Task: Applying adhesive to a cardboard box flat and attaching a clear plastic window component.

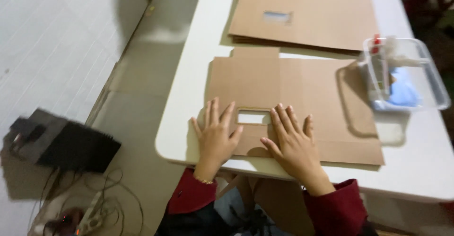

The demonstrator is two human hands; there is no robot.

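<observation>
White table with rounded corners fills most of the head view, standing over a pale floor where a black box and a tangle of cables lie well off to the left of the fingers. On the table, a flat brown cardboard sheet lies unfolded, and both hands press down on its near edge. Left hand lies palm-down with its fingers spread apart, just left of a rectangular cut-out in the sheet; right hand lies flat too, fingers splayed, just right of that cut-out. Neither hand grips anything. Beyond the fingertips, a second stack of cardboard lies farther up the table, and to the right of the fingers sits a clear plastic tray holding blurred small items
</observation>
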